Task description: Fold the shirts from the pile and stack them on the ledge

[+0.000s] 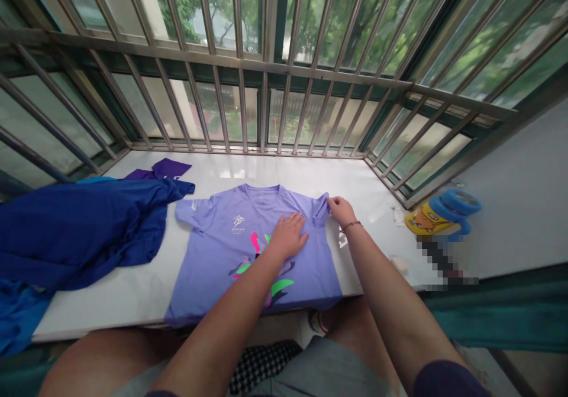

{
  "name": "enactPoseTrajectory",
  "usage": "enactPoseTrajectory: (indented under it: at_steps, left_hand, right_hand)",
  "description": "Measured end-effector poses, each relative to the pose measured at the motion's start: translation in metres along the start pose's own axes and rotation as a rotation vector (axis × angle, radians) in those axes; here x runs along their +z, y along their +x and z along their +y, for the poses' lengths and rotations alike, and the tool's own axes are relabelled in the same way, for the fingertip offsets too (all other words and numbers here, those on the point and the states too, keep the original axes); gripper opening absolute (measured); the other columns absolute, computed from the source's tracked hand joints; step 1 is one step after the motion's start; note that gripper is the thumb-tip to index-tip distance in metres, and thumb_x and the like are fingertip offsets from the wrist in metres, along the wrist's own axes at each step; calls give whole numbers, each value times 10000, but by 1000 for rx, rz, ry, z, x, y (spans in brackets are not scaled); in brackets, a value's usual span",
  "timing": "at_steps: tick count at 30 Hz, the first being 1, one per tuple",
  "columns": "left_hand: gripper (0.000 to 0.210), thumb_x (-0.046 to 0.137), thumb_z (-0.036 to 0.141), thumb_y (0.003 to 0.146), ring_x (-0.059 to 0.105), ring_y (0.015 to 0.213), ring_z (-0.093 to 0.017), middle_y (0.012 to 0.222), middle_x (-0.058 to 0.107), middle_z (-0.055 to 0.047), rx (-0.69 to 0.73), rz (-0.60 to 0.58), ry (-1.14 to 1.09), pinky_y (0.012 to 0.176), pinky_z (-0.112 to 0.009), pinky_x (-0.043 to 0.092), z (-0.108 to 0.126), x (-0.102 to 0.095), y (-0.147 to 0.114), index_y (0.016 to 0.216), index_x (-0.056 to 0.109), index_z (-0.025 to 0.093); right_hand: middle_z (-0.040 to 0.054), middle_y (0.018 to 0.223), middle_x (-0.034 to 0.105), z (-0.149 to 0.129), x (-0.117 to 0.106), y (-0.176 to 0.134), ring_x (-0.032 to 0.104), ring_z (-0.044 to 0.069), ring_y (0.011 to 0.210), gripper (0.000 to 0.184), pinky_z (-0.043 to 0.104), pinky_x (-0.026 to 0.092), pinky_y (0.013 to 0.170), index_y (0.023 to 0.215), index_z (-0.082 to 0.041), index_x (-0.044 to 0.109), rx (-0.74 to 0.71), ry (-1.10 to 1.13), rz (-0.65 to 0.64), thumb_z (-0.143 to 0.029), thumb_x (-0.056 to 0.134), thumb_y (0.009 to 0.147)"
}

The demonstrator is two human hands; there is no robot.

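Evidently the work in hand rests on a light hold and a firm anchor. The lavender short-sleeved fabric T-shirt (242, 249) lies spread front-up on the glossy white window ledge (368, 267), its round collar (261, 191) toward the metal window bars (242, 83) and its lower hem reaching the front edge, perhaps over it. The left hand (290, 235) rests palm down on the chest, fingers extended and gripping nothing, beside the pink, green and dark printed design (255, 244). The right hand (341, 210) is closed in a pinch on the edge of the nearer short lavender sleeve (319, 209), which stands up slightly in a crease.

That pairing looks sound: the flat palm can take the pull, so the body of the shirt need not slide on such a slick-looking surface. Pressure is best spread through the whole palm, since a poking fingertip could drag a wrinkle into the cloth. The pinch would do well at the very edge of the sleeve, drawn outward and low, with just enough tension to open the crease without skewing the shoulder seam. The opposite sleeve (190, 213) makes a useful guide, lying fairly flat near the crumpled dark blue cloth (80, 225). The yellow and blue bottle (444, 213) sits well apart, beyond the right hand.
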State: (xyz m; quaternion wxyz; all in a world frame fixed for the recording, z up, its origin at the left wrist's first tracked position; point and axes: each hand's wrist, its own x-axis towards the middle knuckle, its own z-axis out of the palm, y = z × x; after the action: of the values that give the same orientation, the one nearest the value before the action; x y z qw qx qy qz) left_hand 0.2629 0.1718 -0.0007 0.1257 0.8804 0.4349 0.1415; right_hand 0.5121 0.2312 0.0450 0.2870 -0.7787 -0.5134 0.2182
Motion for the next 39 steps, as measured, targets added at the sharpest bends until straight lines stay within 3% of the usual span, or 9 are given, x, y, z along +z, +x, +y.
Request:
enactPoseTrajectory:
  at_steps: [7,10,14,17,20,28,34,37,39]
  left_hand:
    - [640,437,495,1090,314,1653,-277,1773,369,-113,-7,-12,-18,1367,-591,197,2,-2,2,1658,465,201]
    - [649,434,498,1089,306,1656,-282,1773,368,-117,0,-14,-19,1366,-604,196,1,-1,3,1660,460,190]
    - [645,438,497,1088,316,1651,-286,1767,380,-119,2,-4,-25,1364,-605,199,1,0,2,1660,463,200]
    - [637,452,496,1085,326,1647,-286,1763,390,-120,-4,3,-20,1365,-593,204,1,-1,2,1654,472,211]
    - [626,456,493,1084,338,1642,-284,1758,402,-115,-5,7,-15,1366,-581,212,2,-2,1,1647,482,219]
    - [644,447,486,1084,325,1648,-279,1763,389,-113,-13,-5,-41,1372,-592,199,2,-2,2,1647,478,175]
    - [632,447,488,1086,313,1654,-274,1763,390,-106,-11,-8,-34,1372,-585,193,1,-1,2,1649,477,201]
    - [626,447,487,1088,313,1654,-271,1763,393,-104,-11,-6,-26,1374,-575,187,1,-1,2,1648,478,209]
    - [626,451,485,1087,316,1652,-275,1763,393,-107,-11,-6,-27,1373,-580,189,1,0,2,1646,481,205]
  right_hand:
    - [174,1107,816,13,-12,-2,781,193,853,498,246,543,703,1116,-137,682,137,141,-26,-460,303,1122]
    - [210,997,809,18,-13,-4,790,264,892,469,314,557,776,983,-119,728,165,-3,-53,-538,532,1054]
    - [253,1165,779,16,-7,2,722,367,1192,473,385,527,970,981,-127,774,138,-203,-26,-556,867,805]
    - [219,1119,789,10,0,8,718,362,1171,352,388,518,979,888,-158,785,119,-285,-26,-465,900,761]
    - [162,926,792,9,1,13,747,290,1011,210,334,518,903,824,-174,773,106,-298,-20,-369,753,899]
    - [174,1066,767,35,-22,4,712,254,981,315,317,514,853,1182,-114,700,168,-229,109,-369,577,1045]
    - [26,786,710,48,-36,-17,621,165,627,449,270,508,629,1184,-149,712,113,-59,-120,-476,821,897]
    - [-36,729,653,46,-42,-20,590,138,619,485,233,490,614,1218,-163,719,25,13,-178,-335,886,796]
    - [-20,825,680,42,-44,-19,629,139,707,496,226,518,668,1305,-168,680,-25,52,-146,-330,811,855]
